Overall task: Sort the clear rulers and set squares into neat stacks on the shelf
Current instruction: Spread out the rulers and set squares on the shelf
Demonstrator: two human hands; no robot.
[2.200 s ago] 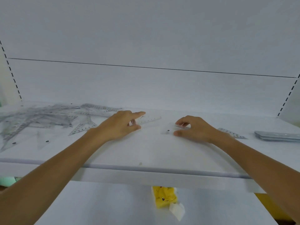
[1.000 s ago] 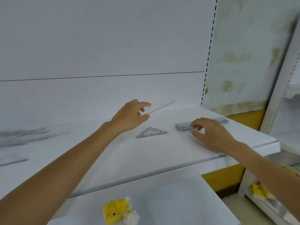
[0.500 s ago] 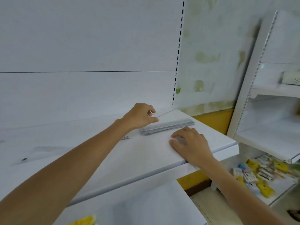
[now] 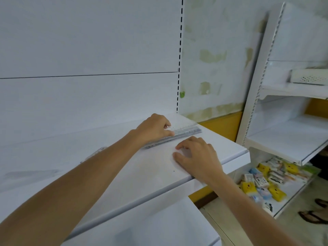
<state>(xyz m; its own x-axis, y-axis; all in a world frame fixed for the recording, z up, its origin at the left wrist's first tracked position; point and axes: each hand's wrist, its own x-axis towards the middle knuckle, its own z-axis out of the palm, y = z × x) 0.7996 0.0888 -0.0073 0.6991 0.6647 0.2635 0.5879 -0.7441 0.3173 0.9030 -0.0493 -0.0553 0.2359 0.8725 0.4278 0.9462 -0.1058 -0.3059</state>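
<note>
A stack of clear rulers (image 4: 188, 133) lies near the right end of the white shelf (image 4: 230, 148), slanting toward the back corner. My left hand (image 4: 154, 128) pinches a clear ruler (image 4: 181, 130) lying on top of that stack. My right hand (image 4: 195, 155) sits just in front of the stack, fingers bent over a small clear set square (image 4: 184, 153) that is pressed against the shelf and mostly hidden. Another clear piece (image 4: 96, 152) peeks out behind my left forearm. A faint clear set square (image 4: 30, 173) lies far left.
The shelf ends just right of the stack. Beyond it stands another white shelf unit (image 4: 284, 135) with small colourful packets (image 4: 266, 180) on its low shelf and a perforated white tray (image 4: 308, 78) higher up. Sandalled feet (image 4: 314, 217) are on the floor.
The view has swung right along the shelf. My left hand has carried a clear ruler from mid-shelf onto the ruler stack. My right hand has moved with its clear piece to just in front of the stack.
</note>
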